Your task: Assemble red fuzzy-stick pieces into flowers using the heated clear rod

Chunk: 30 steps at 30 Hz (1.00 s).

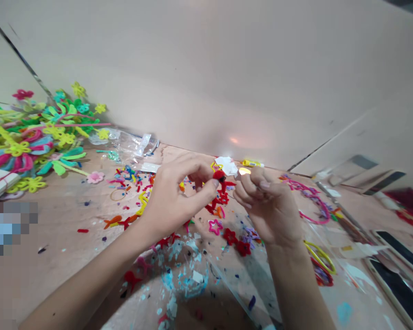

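My left hand (pixel 182 195) pinches a small red pipe cleaner piece (pixel 219 176) between thumb and fingertips; a dark spot shows on it. Close by on the right, my right hand (pixel 268 206) is closed, its fingers curled toward the palm. Whatever those fingers grip is hidden, though a red tip ends just beside them. Below the hands lie a pink star outline (pixel 215 227), dark red flower shapes (pixel 242 248) and several red bits. A crumpled white scrap (pixel 226 166) sits behind the held piece.
Colourful pipe cleaner flowers (pixel 57 133) are heaped at the left, near clear plastic bags (pixel 137 145). A yellow glue stick (pixel 252 163) lies against the wall. Pink pipe cleaner loops (pixel 321 204), a yellow loop (pixel 319 257) and dark flat rectangles (pixel 395 288) are at the right.
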Tool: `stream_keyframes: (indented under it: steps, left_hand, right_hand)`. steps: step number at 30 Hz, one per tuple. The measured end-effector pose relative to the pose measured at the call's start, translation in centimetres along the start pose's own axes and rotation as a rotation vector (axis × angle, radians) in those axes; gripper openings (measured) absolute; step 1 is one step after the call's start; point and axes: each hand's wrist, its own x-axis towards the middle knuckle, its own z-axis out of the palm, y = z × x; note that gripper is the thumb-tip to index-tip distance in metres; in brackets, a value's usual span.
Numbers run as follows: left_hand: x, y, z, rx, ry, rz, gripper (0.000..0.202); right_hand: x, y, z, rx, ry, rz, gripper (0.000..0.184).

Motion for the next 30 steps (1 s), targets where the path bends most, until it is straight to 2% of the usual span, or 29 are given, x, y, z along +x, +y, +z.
stream_keyframes:
  steps: [13, 25, 30]
  left_hand:
    - [0.03, 0.1, 0.01, -0.002, -0.009, -0.003, 0.015]
    - [0.05, 0.08, 0.03, -0.017, -0.024, 0.003, 0.015]
    - [0.03, 0.07, 0.01, -0.012, -0.023, -0.003, 0.015]
  right_hand:
    - [-0.11, 0.07, 0.12, -0.064, -0.031, -0.047, 0.022]
    - [-0.11, 0.34, 0.19, -0.104, -0.041, -0.124, 0.026]
    - [-0.02, 0.33, 0.07, -0.105, -0.033, -0.104, 0.03]
